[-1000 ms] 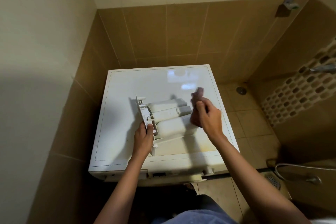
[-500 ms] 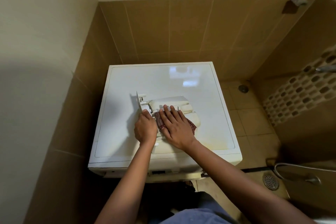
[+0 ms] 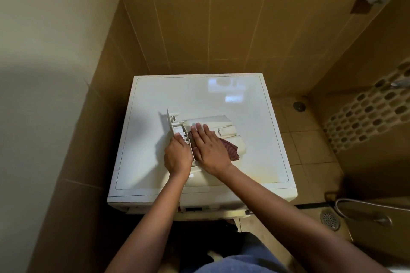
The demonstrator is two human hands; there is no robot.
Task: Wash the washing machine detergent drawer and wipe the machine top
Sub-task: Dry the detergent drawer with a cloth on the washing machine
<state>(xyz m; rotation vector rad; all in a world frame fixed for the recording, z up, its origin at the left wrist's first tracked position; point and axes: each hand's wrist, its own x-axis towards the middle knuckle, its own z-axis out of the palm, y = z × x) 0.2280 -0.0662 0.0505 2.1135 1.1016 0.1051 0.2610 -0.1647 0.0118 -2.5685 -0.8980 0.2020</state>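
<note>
1. Left hand (image 3: 178, 157): curled round front panel of detergent drawer (image 3: 221, 123).
2. Right hand (image 3: 210, 148): fingers straight, pressing cloth (image 3: 230, 150) flat onto drawer.
3. Drawer: lying mid machine top (image 3: 199, 95); long axis left–right, front panel leftward, rear end rightward. Probably light, rigid, hollow plastic, slippery if wet; front panel judged surest hold.

I'm standing in a home bathroom: brown wall tiles (image 3: 221, 33), a mosaic strip (image 3: 363, 113), a floor drain (image 3: 330, 220) and a metal hose (image 3: 363, 203) beside my white washing machine (image 3: 199, 95).
</note>
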